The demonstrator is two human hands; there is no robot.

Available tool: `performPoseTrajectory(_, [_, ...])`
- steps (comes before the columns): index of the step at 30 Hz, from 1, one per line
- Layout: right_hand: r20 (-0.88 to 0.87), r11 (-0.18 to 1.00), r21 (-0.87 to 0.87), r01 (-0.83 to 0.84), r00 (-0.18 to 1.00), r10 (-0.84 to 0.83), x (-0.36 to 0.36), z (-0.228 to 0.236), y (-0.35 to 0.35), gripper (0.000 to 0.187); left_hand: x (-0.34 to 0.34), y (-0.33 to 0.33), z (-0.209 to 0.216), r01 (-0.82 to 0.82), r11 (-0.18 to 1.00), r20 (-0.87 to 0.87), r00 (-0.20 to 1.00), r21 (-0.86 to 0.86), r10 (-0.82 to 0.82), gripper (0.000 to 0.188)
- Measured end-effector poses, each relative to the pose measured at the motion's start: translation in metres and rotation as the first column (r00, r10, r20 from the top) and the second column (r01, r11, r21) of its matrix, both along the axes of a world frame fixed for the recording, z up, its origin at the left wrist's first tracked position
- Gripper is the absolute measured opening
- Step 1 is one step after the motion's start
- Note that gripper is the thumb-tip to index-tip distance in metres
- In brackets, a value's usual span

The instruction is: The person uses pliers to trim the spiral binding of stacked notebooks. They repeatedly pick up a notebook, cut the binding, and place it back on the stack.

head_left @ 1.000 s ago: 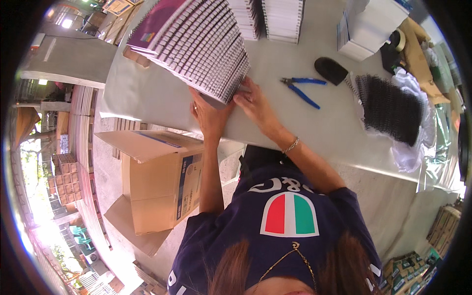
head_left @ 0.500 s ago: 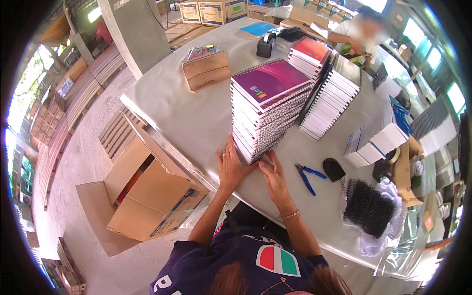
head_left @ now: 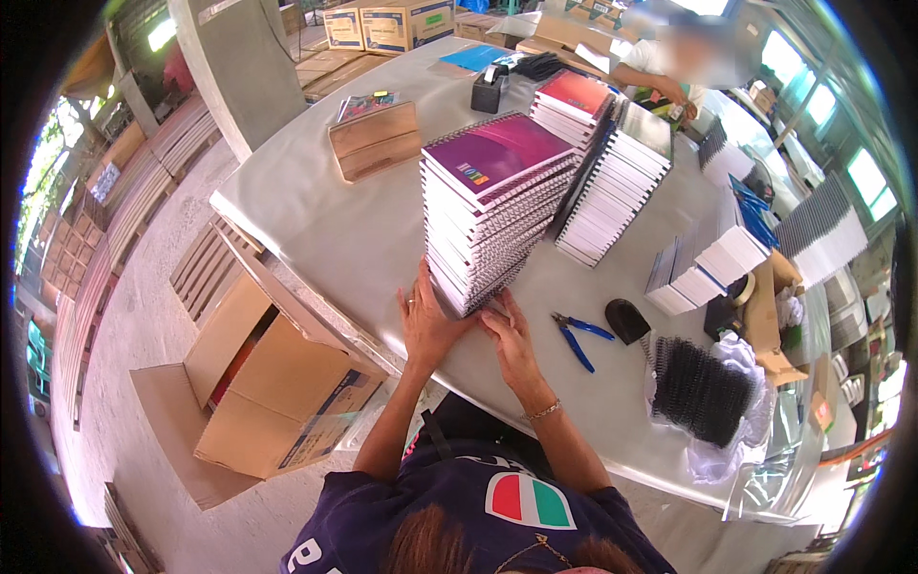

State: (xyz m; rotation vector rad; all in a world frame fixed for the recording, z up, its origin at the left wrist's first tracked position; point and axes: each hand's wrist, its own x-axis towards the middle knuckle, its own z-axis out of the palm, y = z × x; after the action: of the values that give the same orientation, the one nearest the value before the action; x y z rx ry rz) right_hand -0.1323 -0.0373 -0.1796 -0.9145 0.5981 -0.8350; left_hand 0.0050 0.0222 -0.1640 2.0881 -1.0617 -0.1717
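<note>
A tall stack of spiral notebooks [head_left: 483,230] with a purple cover on top stands on the table right in front of me. My left hand [head_left: 428,323] presses against the lower left side of this stack, its fingers pointing up along the pages. At the bottom near right corner, my right hand [head_left: 507,337] grips the lowest notebooks by the wire-bound side; its fingertips are partly hidden there. Behind stand a stack with an orange-red cover [head_left: 574,91] and a long white-paged stack [head_left: 612,187]. Blue-handled pliers [head_left: 579,337] lie to the right of my right hand.
An open cardboard box [head_left: 277,392] stands left of the table [head_left: 306,210]. On the table are a wooden stand [head_left: 375,142], a tape dispenser [head_left: 489,91], black binding wires [head_left: 703,390] and more paper stacks [head_left: 703,263]. A person [head_left: 660,72] works across the table.
The whole view has shifted slightly, so everything sits further left in it. Both hands keep their places at the base of the notebook stack.
</note>
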Motion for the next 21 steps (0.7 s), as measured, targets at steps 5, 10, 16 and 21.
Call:
performPoseTrajectory(5, [0.048, 1.000, 0.017, -0.010, 0.999, 0.010, 0.001, 0.000, 0.003, 0.078, 0.000, -0.001, 0.006, 0.001, 1.000, -0.011, 1.000, 0.005, -0.001, 0.137])
performPoseTrajectory(10, [0.025, 1.000, -0.021, 0.005, 1.000, -0.004, 0.003, -0.013, 0.001, 0.076, 0.002, -0.002, 0.002, 0.006, 1.000, -0.022, 1.000, 0.000, -0.006, 0.135])
performPoseTrajectory(16, [0.093, 0.999, 0.040, -0.038, 0.995, 0.034, 0.006, -0.019, -0.004, 0.078, 0.002, -0.001, -0.004, 0.004, 1.000, 0.016, 1.000, -0.008, -0.004, 0.132])
performPoseTrajectory(21, [0.186, 0.990, 0.118, -0.077, 0.981, 0.054, 0.023, -0.018, -0.017, 0.076, 0.013, -0.015, -0.009, -0.047, 0.996, 0.023, 0.999, -0.078, 0.049, 0.130])
